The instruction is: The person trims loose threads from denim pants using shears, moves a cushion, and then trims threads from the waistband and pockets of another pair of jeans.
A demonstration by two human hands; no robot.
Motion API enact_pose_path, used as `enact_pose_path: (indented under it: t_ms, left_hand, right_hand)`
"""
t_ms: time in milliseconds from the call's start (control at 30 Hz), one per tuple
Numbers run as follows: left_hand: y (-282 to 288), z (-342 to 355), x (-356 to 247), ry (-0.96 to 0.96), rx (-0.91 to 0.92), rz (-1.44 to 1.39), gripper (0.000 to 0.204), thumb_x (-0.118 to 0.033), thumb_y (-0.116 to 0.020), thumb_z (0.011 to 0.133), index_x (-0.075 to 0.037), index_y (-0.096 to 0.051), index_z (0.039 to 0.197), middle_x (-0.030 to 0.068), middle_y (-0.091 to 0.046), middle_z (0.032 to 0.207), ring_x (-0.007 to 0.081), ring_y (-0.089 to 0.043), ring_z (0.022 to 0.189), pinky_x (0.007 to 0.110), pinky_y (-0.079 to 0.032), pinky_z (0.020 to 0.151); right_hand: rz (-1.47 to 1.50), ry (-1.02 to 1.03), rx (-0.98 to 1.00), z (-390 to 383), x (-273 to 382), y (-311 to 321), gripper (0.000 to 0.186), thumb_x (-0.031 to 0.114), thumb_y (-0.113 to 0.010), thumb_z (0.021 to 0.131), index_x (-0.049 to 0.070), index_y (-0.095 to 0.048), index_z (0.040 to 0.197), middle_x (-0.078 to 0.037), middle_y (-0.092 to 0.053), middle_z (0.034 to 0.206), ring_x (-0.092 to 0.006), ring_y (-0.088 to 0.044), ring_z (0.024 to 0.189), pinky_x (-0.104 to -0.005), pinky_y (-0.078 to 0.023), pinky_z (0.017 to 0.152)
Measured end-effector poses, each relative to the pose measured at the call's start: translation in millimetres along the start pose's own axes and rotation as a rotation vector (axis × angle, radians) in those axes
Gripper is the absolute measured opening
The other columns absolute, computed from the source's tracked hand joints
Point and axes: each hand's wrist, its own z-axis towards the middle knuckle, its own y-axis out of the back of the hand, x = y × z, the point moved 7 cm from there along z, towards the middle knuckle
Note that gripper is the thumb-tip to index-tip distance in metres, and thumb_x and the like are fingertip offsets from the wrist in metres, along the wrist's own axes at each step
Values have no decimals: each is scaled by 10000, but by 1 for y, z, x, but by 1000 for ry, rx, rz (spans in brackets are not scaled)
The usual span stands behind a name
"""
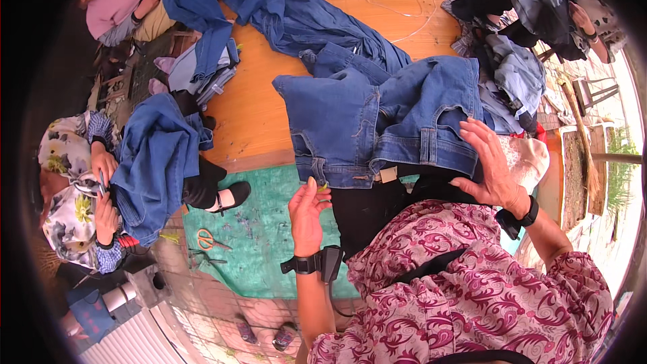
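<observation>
Blue jeans over the lap, between both hands

Has a pair of blue jeans (404, 111) laid across the lap, waistband (340, 178) nearest the body. Holds the left hand (309, 219) at the near left corner of that waistband, fingertips drawn narrow beside a small yellow-green piece; cannot tell whether gripping it or the cloth. Holds the right hand (490, 165) wide, fingers fanned at the right edge of the jeans; cannot tell whether touching. Shows more denim (303, 20) beyond, strewn over the orange worktop (249, 94). Shows orange-handled scissors (211, 242) on a green sheet (263, 256), and box-like frames (573, 182) far right, contents too unclear to tell.
</observation>
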Motion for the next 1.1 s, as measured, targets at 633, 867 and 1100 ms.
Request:
enact_pose_path:
  t_ms: [633,867,1100]
  left_hand:
    - [-171,123,-128,-213,68,142,141,-116,-749,841,-31,-637,845,77,-698,820,154,-674,650,243,-531,526]
    - [-164,140,-131,-89,123,-7,181,-135,-741,852,-23,-651,963,59,-684,874,165,-680,746,295,-581,668]
    - [-153,-3,-250,-468,109,-178,113,-77,-674,901,-28,-664,1003,56,-713,958,144,-678,841,300,-555,772]
  right_hand:
    - [-237,-250,-292,44,-161,110,178,119,-621,900,62,-644,1066,-208,-654,834,-427,-630,841,-477,-497,726]
    - [-90,-378,-353,51,-181,93,184,93,-611,891,59,-659,1065,-210,-672,878,-425,-643,827,-477,-505,731]
    - [-1,-179,-764,27,-81,203,313,-22,-520,933,6,-631,1224,-80,-697,1123,-143,-625,1002,-274,-478,905]
